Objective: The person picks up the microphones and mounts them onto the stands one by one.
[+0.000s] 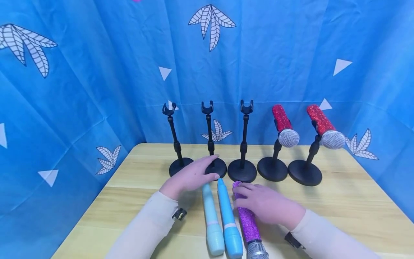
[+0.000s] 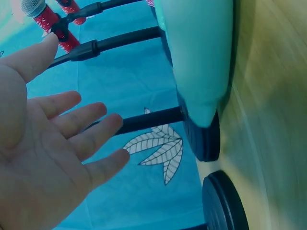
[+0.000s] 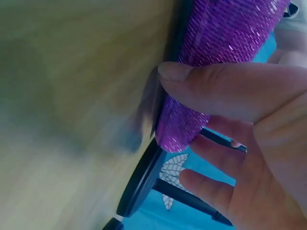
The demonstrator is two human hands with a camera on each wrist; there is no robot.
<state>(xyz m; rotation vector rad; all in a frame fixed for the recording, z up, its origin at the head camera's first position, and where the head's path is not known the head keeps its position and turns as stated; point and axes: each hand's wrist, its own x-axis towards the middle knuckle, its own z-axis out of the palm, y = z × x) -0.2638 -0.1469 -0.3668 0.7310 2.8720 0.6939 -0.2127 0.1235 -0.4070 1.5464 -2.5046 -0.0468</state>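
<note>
A purple glittery microphone [image 1: 249, 225] lies on the table with its silver mesh head toward me. My right hand [image 1: 266, 203] grips it near its far end; in the right wrist view the thumb [image 3: 206, 88] lies along one side and the fingers curl at the other. My left hand [image 1: 192, 176] hovers with fingers spread and nothing in it, above the far end of a pale turquoise microphone [image 1: 211, 219]. Between that one and the purple one lies a blue microphone [image 1: 229, 223]. In the left wrist view the palm [image 2: 43, 158] faces the camera beside the turquoise microphone [image 2: 199, 57].
Black stands line the back: one at left [image 1: 174, 136], one behind my left hand [image 1: 210, 136], one in the middle [image 1: 244, 144]. Two more stands at right hold red glittery microphones [image 1: 284, 124], [image 1: 321, 120]. A blue curtain [image 1: 275, 54] surrounds the wooden table [image 1: 123, 201].
</note>
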